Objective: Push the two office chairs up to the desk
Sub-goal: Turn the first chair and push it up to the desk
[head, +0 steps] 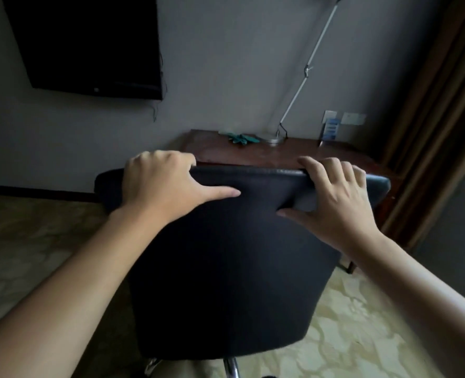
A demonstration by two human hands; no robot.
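My left hand [160, 184] and right hand [337, 197] both clamped over top edge of black padded leather office chair [225, 255], fingers hooked over front, thumbs on backrest. Chair fills centre frame, facing dark brown wooden desk [266, 152] at centre right, backrest top overlapping desk's near edge. Whether seat under desk, cannot tell; push looks nearly done, not finished. Second chair not in sight, presumably left to do. White lamp [304, 77] and green gloves [239, 138] sit on desk.
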